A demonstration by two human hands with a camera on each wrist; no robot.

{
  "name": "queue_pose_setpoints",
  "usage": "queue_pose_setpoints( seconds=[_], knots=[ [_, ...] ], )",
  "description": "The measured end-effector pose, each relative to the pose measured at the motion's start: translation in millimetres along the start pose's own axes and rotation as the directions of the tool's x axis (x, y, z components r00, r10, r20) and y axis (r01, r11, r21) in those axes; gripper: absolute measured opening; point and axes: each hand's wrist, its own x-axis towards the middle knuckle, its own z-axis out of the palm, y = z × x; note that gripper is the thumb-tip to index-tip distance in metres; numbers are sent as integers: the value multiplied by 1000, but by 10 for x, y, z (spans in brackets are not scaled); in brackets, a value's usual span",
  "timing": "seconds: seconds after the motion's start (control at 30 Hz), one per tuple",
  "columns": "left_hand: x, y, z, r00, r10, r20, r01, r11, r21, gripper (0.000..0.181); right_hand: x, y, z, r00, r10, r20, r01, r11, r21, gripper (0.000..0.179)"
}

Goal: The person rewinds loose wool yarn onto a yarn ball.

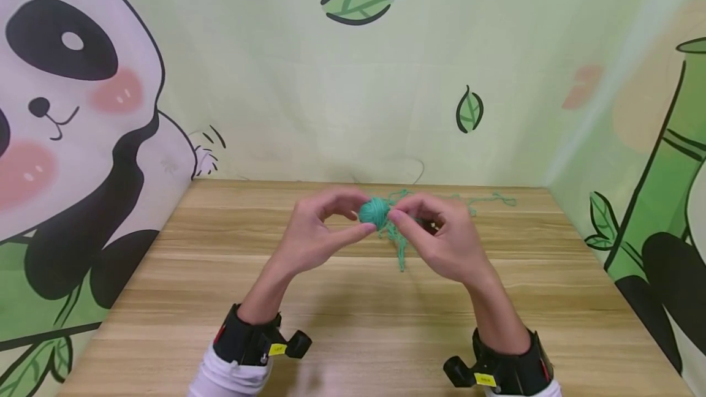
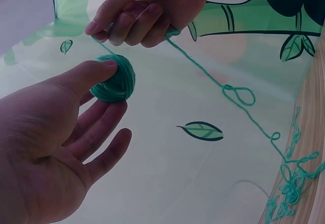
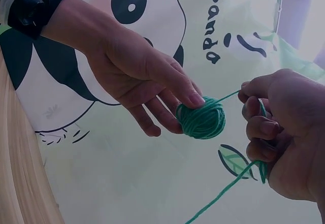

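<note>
A small ball of green yarn (image 1: 374, 212) is held up over the table between the thumb and fingers of my left hand (image 1: 314, 231). My right hand (image 1: 444, 234), just to its right, pinches the strand that comes off the ball between thumb and forefinger. In the right wrist view a short taut length of yarn (image 3: 228, 96) joins the ball to those fingertips. The other fingers of the right hand curl round the strand, which leaves below the palm. From there a loose yarn strand (image 2: 203, 71) with small loops runs down to a tangle of yarn (image 2: 292, 183) on the table.
The wooden table (image 1: 353, 323) ends at the back against a printed cloth (image 1: 265, 78) with a panda and leaves. Loose yarn (image 1: 496, 199) trails toward the table's far right. Each wrist wears a black strap with a small camera, such as the left strap (image 1: 248, 336).
</note>
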Motion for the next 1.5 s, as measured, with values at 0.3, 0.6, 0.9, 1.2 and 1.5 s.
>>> queue_pose_setpoints(
  seconds=[0.3, 0.6, 0.9, 1.2, 1.5],
  knots=[
    [-16, 4, -1, 996, -34, 83, 33, 999, 12, 36, 11, 10, -13, 996, -3, -88, 2, 1000, -11, 2],
    [-42, 37, 0, 975, -22, 220, 32, 998, -45, 38, 8, 24, -23, 993, 5, -114, -9, 999, -34, 14],
    [-51, 60, 7, 962, -7, 273, 40, 992, -117, 39, 15, 64, -28, 991, 27, -133, -34, 998, -52, 15],
    [-47, 65, 4, 961, 23, 275, 20, 988, -155, 40, 21, 145, -34, 994, 18, -109, -24, 998, -55, 16],
    [-55, 81, -7, 966, 27, 258, 21, 983, -182, 43, 7, 217, -11, 993, 104, -59, -109, 991, -82, 11]
  ],
)
